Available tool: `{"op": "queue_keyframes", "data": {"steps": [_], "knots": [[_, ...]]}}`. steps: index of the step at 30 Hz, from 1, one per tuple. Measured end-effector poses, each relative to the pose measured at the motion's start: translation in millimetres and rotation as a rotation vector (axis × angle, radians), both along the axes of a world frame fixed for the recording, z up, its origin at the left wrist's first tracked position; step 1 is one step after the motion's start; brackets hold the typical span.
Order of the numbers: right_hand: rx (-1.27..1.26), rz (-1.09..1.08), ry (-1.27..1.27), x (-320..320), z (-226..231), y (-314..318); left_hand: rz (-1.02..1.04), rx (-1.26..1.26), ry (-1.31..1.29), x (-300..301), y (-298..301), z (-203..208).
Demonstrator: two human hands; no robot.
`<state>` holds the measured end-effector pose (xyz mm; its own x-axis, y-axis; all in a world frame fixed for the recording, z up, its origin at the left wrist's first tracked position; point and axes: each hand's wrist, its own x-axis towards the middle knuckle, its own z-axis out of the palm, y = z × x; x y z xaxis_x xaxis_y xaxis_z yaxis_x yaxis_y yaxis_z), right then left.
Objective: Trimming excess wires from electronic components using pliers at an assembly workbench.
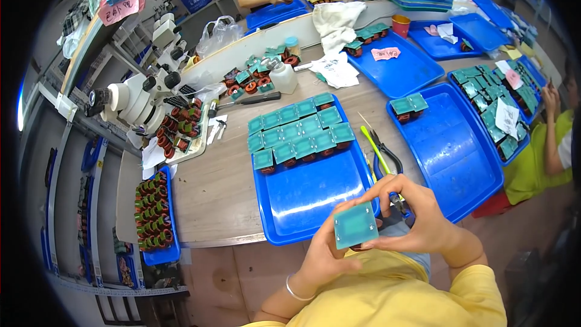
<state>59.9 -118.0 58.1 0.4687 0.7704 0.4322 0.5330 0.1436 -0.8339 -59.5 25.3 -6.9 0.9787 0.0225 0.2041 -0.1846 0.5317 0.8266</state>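
Note:
A square green circuit board [356, 226] is held up in front of me, its flat face toward me. My left hand [322, 253], with a bracelet at the wrist, grips its left side. Curled around its right and top edges are the fingers of my right hand [417, 221]. A bit of a reddish part shows under the board, mostly hidden. Just beyond my hands, a blue tray [305, 206] holds rows of similar green boards [292, 130] on dark red coils. Black-handled pliers [386, 152] and a yellow-green stick tool [367, 139] lie right of that tray.
Another blue tray [466, 166] with a few boards stands at the right. A narrow blue tray of coils [158, 257] sits at the left table edge. A microscope [130, 104], a white bottle [282, 79] and a screwdriver [266, 97] stand or lie farther back. Two people work nearby.

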Motion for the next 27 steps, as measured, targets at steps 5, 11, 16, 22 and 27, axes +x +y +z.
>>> {"op": "queue_keyframes", "data": {"steps": [5,11,16,22,27], "knots": [[0.005,-0.072,-0.053,-1,1,1,0.161,0.075,0.182,5,-6,20],[-0.225,-0.12,-0.125,8,-5,-14,0.212,-0.133,0.22,4,-1,26],[-0.325,-0.058,-0.521,3,1,-20,0.399,0.255,0.153,9,-2,25],[-0.397,-0.022,-0.658,1,12,-28,0.367,0.484,0.146,5,1,32],[-0.421,-0.032,-0.714,-3,18,-32,0.367,0.603,0.102,5,-1,36]]}}
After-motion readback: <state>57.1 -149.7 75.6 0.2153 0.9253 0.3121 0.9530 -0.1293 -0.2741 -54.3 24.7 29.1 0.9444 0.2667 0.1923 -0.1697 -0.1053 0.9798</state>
